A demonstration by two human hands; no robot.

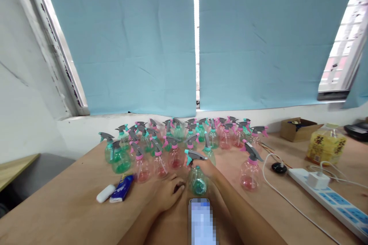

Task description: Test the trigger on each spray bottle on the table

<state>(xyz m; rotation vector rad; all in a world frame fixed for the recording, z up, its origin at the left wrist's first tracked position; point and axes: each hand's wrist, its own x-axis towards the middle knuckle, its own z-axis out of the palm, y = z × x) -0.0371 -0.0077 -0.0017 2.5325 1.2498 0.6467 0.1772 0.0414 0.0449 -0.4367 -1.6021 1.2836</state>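
Observation:
My right hand is closed around the neck of a green spray bottle with a grey and turquoise trigger head. The bottle is tilted, so its round base shows towards me. Beside it on the left, my left hand rests on the table with curled fingers; a dark patch shows between thumb and fingers, too unclear to name. Just below the bottle lies a phone with a lit screen. Beyond my hands stand pink spray bottles and green spray bottles, several of each.
A pink spray bottle stands apart on the right. Farther right are a power strip with white cables, a black round object, a yellow-labelled jug and a cardboard box. At left lie a blue packet and a white case.

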